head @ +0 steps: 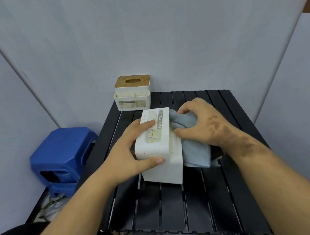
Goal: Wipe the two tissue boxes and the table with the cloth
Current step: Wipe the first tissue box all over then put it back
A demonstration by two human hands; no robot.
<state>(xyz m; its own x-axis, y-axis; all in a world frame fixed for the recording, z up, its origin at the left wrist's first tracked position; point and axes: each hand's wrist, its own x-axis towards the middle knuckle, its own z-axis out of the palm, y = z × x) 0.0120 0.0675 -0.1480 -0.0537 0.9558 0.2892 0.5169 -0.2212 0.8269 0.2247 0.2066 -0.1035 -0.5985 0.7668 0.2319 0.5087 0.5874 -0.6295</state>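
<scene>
A white tissue box (159, 150) lies tipped on its side in the middle of the black slatted table (177, 205). My left hand (129, 153) grips its left end, thumb on the near face and fingers over the labelled top. My right hand (201, 124) holds a bunched light blue cloth (194, 147) pressed against the box's right side. A second white tissue box (132, 93) with a speckled wooden lid stands upright at the table's far left corner, apart from both hands.
A blue plastic stool (60, 157) stands on the floor left of the table. Grey panel walls close in behind and on both sides. Bare slats lie in front of the held box.
</scene>
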